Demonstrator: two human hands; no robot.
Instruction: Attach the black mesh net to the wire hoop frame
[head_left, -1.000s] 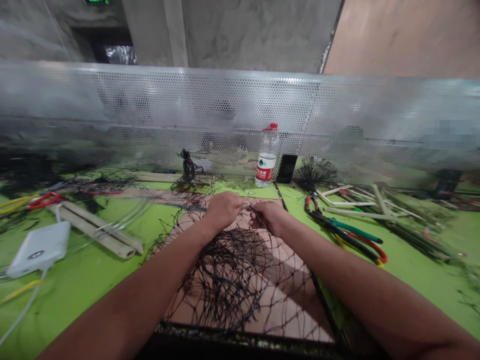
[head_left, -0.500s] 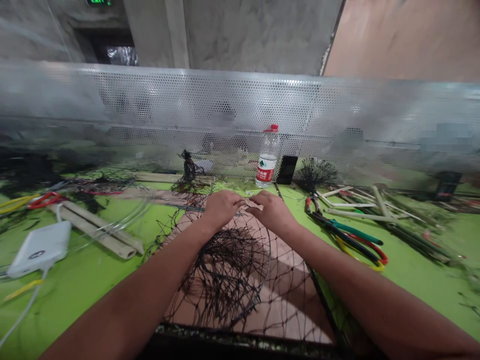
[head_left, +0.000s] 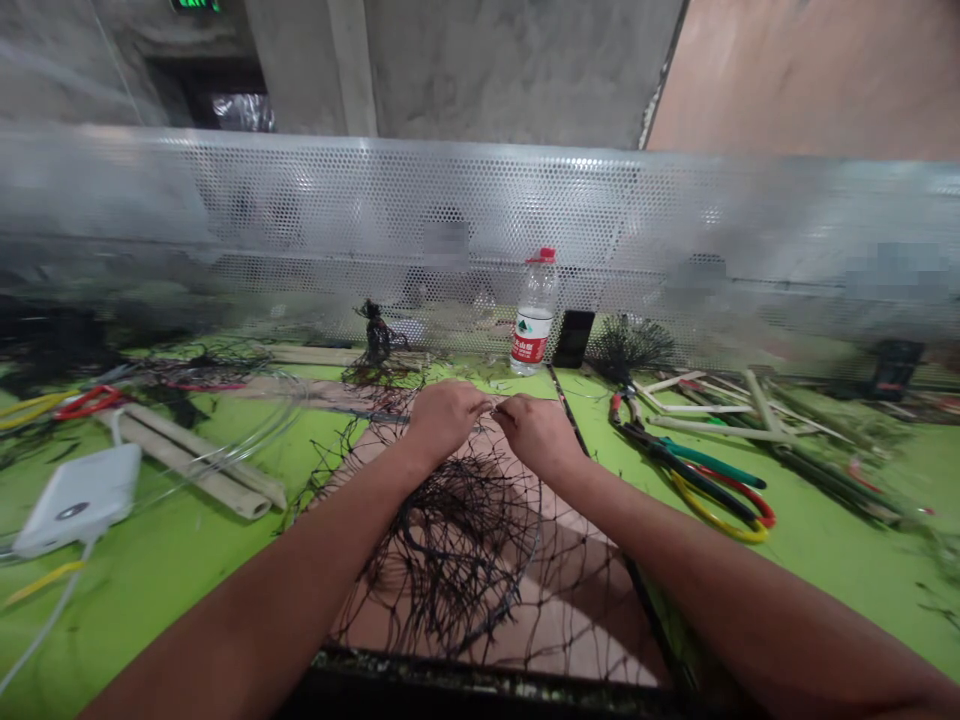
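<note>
A black knotted net (head_left: 574, 570) lies over a pinkish-brown board in front of me, with a tangled mass of dark strands (head_left: 450, 550) at its middle. A thin dark wire hoop (head_left: 517, 590) runs round the tangle. At the far side of the net, my left hand (head_left: 448, 412) is closed, thumb and fingers pinched on a strand of it. My right hand (head_left: 541, 432) pinches the net just beside, its fingertips almost meeting the left ones. The exact bit of strand between the fingertips is too small to make out.
Pliers and cutters (head_left: 690, 465) lie to the right, near green strips (head_left: 825, 475). Behind the hands stand a water bottle (head_left: 531, 325) and a phone (head_left: 574, 340). On the left are a white power bank (head_left: 82, 498) and bamboo pieces (head_left: 199, 460). A perforated metal screen (head_left: 480, 190) closes the back.
My right hand has turned and drawn its fingers in, closing the small gap to my left hand. The left hand has barely moved. The net stays in place.
</note>
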